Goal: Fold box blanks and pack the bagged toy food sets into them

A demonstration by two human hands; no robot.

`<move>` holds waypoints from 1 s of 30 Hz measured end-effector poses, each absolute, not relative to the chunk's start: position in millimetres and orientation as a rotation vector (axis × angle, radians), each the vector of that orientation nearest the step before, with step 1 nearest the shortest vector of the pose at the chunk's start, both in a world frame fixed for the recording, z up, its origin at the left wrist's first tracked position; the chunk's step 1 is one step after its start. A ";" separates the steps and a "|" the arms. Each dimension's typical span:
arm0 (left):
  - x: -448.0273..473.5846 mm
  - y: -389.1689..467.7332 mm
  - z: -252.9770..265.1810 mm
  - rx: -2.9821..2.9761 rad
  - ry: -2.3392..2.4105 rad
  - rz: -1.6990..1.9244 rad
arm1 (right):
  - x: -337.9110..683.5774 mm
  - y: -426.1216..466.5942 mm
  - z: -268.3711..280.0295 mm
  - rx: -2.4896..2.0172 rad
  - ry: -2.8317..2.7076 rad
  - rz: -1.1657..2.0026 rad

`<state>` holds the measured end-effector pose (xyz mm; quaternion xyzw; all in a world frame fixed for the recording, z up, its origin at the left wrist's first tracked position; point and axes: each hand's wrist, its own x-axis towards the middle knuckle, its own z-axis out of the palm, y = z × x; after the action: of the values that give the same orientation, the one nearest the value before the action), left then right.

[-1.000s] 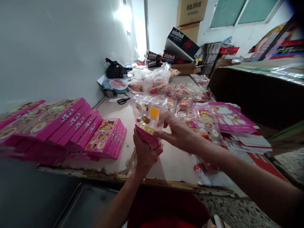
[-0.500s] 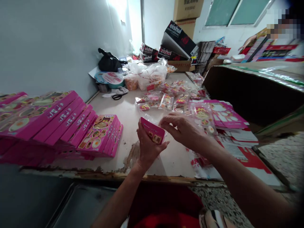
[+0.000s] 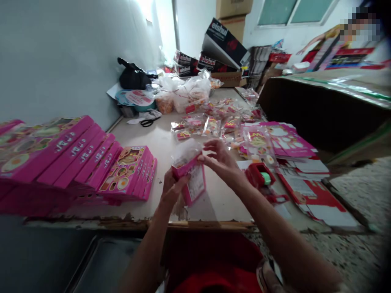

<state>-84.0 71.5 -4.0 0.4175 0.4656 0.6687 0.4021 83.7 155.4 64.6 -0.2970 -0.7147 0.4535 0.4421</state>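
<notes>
My left hand [image 3: 174, 186] is closed round a small pink cardboard box [image 3: 195, 183], held tilted above the table. A clear plastic bag [image 3: 187, 154] sticks out of the box's upper end; its contents are blurred. My right hand [image 3: 221, 160] is at the box's upper right corner, thumb against the edge and the other fingers apart. Left of my hands stands a row of pink boxes [image 3: 130, 169] with food pictures. Beyond them lie several clear packets with red and yellow pieces [image 3: 212, 126].
At right are a red tape dispenser [image 3: 259, 175], flat pink cartons [image 3: 290, 142], red-and-white cartons [image 3: 320, 199] and a large open cardboard box [image 3: 332, 77]. Black scissors [image 3: 149, 121] and filled plastic bags [image 3: 189, 91] lie farther back. Another person's arm [image 3: 314, 42] shows at the far right.
The pink box has turned in my left hand and its printed side faces me, with the clear bag showing at its top. My right arm has shifted, uncovering the tape dispenser.
</notes>
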 end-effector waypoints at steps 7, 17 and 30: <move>-80.1 65.9 -17.6 0.919 1.194 2.100 | 51.2 132.1 -8.1 -0.648 -1.358 1.391; -78.8 46.1 -24.3 1.567 1.474 2.016 | 64.2 114.4 -25.2 -0.575 -1.523 1.073; -94.2 42.9 27.8 1.434 1.057 1.925 | 105.1 116.6 27.4 -0.436 -1.800 1.035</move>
<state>-94.2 42.9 27.8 0.5285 0.3894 0.7094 0.2565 105.1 116.6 27.4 -0.1794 -0.7403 0.4257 0.4884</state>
